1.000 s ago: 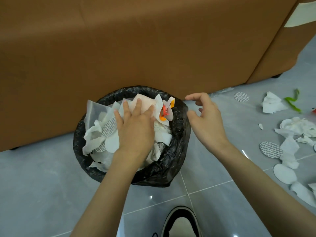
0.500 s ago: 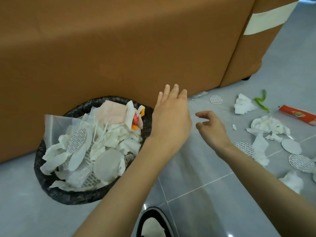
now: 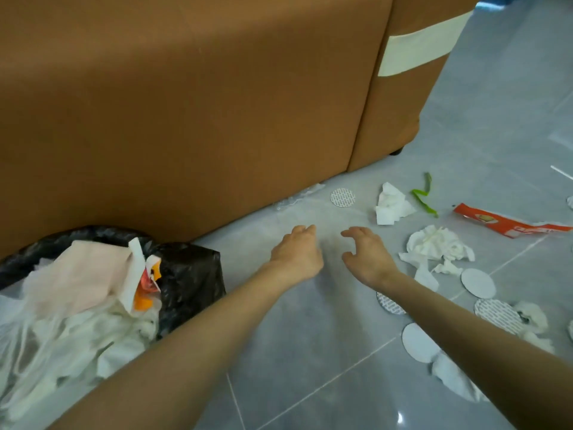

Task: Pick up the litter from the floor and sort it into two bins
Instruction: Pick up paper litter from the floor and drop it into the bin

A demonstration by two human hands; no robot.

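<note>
Black-lined bin (image 3: pixel 192 274) nearest, at your left, heaped with tissue and film. Flat white disc (image 3: pixel 417 342) lay beside your right forearm: thin, stiff, flush to tile, so likely needed fingernail under edge. Your left hand (image 3: pixel 297 252) and right hand (image 3: pixel 367 256) hovered over bare tile, fingers loosely curled, gripping nothing. Crumpled tissue (image 3: pixel 437 243) lay just right of right hand: light, soft, pinch anywhere. Farther: patterned round seal (image 3: pixel 342 197); clear film (image 3: pixel 297 197) at sofa (image 3: pixel 186 119) base, probably slippery; red wrapper (image 3: pixel 508 223), crinkly, take midway.
</note>
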